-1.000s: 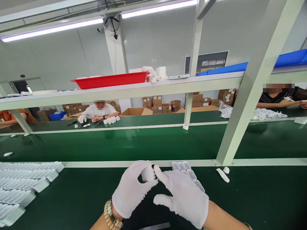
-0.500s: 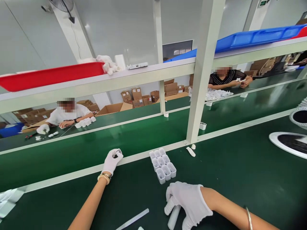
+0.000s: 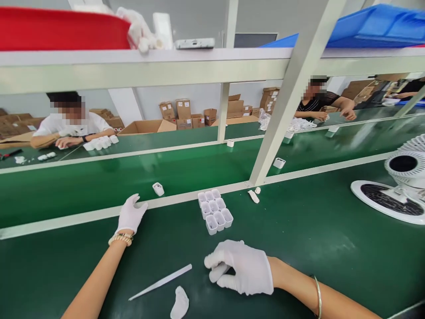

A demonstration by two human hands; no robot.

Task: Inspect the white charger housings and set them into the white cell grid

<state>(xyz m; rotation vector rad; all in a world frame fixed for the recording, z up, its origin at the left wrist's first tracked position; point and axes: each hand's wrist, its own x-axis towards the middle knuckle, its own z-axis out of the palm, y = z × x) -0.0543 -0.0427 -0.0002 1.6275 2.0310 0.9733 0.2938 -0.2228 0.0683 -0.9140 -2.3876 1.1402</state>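
My left hand (image 3: pixel 131 215), in a white glove, has its fingers apart and holds nothing at the near rail of the green conveyor belt. Just beyond it, apart from the fingertips, a small white plastic case (image 3: pixel 158 189) with a dark opening sits on the belt. On the near table my gloved right hand (image 3: pixel 244 268) is curled around a short white cylinder (image 3: pixel 217 272), mostly hidden by the fingers. Ahead of that hand stand several open white cups (image 3: pixel 215 210) in a tight block. A tapered white stick (image 3: pixel 162 281) and a curved white piece (image 3: pixel 179 303) lie between my arms.
A slanted post (image 3: pixel 288 97) and a shelf beam (image 3: pixel 142 73) cross in front. Two white scraps (image 3: pixel 254 196) lie near the post's foot. At right is a white fan (image 3: pixel 392 204). Across the belt, co-workers (image 3: pixel 71 124) sit at another table. Another case (image 3: pixel 279 163) is on the belt.
My left hand has let go of the white case, now on the belt, and drawn back left with fingers open. The right hand still grips the white cylinder. The whole view has shifted.
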